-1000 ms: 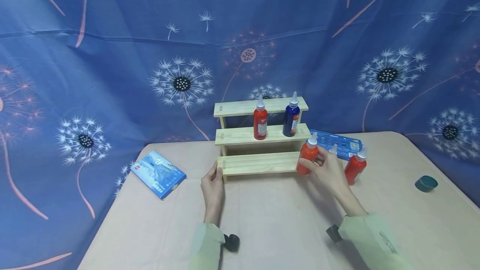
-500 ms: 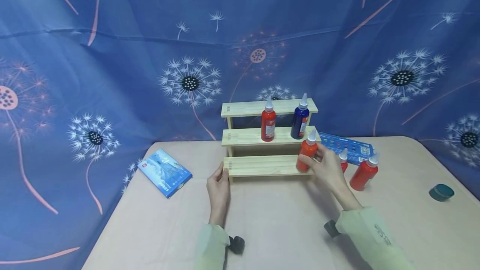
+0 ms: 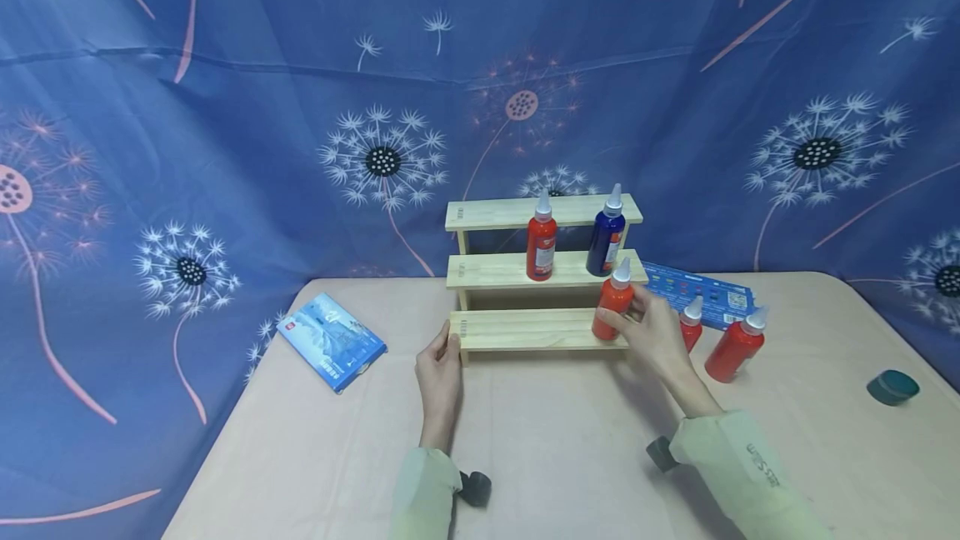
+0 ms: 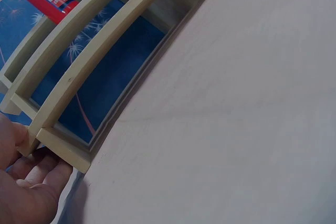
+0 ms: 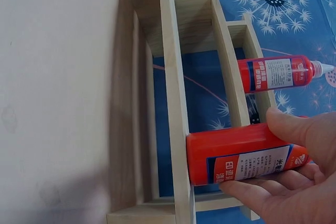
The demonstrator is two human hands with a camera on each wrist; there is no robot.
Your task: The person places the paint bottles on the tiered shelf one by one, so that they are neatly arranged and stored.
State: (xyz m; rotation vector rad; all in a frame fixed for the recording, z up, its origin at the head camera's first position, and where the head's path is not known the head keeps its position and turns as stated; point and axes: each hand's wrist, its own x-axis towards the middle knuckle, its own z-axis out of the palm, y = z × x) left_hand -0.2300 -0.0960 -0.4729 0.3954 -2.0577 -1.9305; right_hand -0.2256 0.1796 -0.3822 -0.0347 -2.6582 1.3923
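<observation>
A three-step wooden rack (image 3: 525, 332) stands on the table. At its left end, my left hand (image 3: 438, 377) grips the lowest step, the thumb and fingers on either side of the board in the left wrist view. My right hand (image 3: 656, 340) holds an orange-red squeeze bottle (image 5: 241, 156) with a pale nozzle, upright at the right end of the lowest step. In the right wrist view its base meets that board. On the middle step stand a red squeeze bottle (image 3: 541, 248) and, to its right, a dark blue squeeze bottle (image 3: 604, 244).
Right of the rack are two more red bottles, one (image 3: 735, 352) tilted and one (image 3: 690, 327) partly behind my right hand. A flat blue box (image 3: 701, 294) lies behind them. Farther right sits a dark green round object (image 3: 892, 387). A light-blue box (image 3: 332, 342) lies left.
The orange-red bottle in my right hand has moved left from the rack's right end onto the lowest step. My left hand keeps its hold. The view has shifted slightly.
</observation>
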